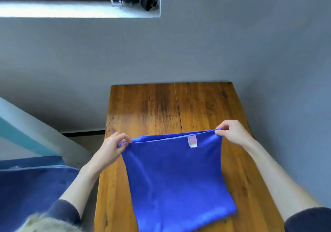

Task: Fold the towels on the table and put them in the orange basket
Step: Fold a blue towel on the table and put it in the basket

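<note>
A blue towel (179,176), doubled over with a small white label near its upper edge, hangs above the wooden table (152,106). My left hand (112,147) pinches the towel's upper left corner. My right hand (231,132) pinches the upper right corner, so the top edge is stretched between them. The towel's lower part rests on the table near me. No orange basket is in view.
The table's far end meets a grey wall (179,52), and a wall also runs along its right side. A blue upholstered seat (32,187) stands to the left. A pale sloping beam (26,127) lies beyond it. A window ledge (71,11) is high on the wall.
</note>
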The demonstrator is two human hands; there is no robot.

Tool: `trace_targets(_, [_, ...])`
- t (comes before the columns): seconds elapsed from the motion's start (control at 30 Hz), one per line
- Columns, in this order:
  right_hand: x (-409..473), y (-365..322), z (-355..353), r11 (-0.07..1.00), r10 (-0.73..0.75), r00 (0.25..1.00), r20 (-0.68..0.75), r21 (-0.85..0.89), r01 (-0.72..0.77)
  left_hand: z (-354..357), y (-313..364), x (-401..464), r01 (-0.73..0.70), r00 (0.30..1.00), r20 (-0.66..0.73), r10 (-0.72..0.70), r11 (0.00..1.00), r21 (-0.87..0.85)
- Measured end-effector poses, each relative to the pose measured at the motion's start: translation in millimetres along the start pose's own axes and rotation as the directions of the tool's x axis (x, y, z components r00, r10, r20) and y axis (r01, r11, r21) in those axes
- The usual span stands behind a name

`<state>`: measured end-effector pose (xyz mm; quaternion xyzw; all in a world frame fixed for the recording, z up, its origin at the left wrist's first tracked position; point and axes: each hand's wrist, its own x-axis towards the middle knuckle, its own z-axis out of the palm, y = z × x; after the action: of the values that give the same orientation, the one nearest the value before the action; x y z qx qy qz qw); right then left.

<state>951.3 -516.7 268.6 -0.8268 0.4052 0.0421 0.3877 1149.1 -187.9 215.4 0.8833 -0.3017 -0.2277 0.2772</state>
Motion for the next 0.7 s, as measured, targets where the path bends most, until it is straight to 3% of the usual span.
trace_targets(0.17, [-34, -36, -62, 0.977, -0.111, 0.983, -0.146, 0.163, 0.135, -41, 46, -6, -0.071, 0.996, 0.055, 0.065, 0.99, 0.124])
trace_targets(0.33, [-50, -75, -119, 0.93, -0.199, 0.934, -0.297, 0.244, 0.276, -105, 99, -7, -0.156, 0.972, -0.172, 0.16, 0.987, 0.035])
trace_targets(0.57, [-73, -101, -177, 0.912, -0.359, 0.843, -0.399, 0.039, 0.407, -175, 162, -16, -0.305, 0.877, -0.42, 0.233, 0.945, -0.114])
trace_targets(0.7, [-77, -107, -188, 0.888, -0.443, 0.786, -0.431, -0.096, 0.449, -193, 181, -24, -0.369, 0.82, -0.501, 0.278, 0.925, -0.092])
